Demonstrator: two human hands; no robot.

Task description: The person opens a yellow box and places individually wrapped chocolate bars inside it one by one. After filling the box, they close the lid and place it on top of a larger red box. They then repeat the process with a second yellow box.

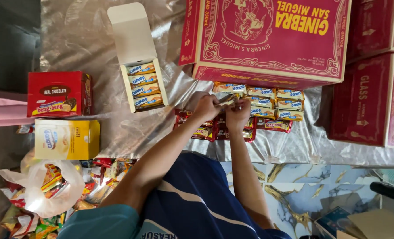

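My left hand and my right hand meet over a silvery sheet and together pinch a small wrapped snack bar. Under and beside them lie rows of wrapped bars: blue-and-orange ones and red ones. More red bars sit just below my left hand. An open white box with several blue-and-orange bars stands to the left of my hands, its lid flipped up.
A big red carton lies just beyond the rows, with two more red cartons at the right. At the left are a red snack box, a yellow box and a clear plastic bag among loose snacks.
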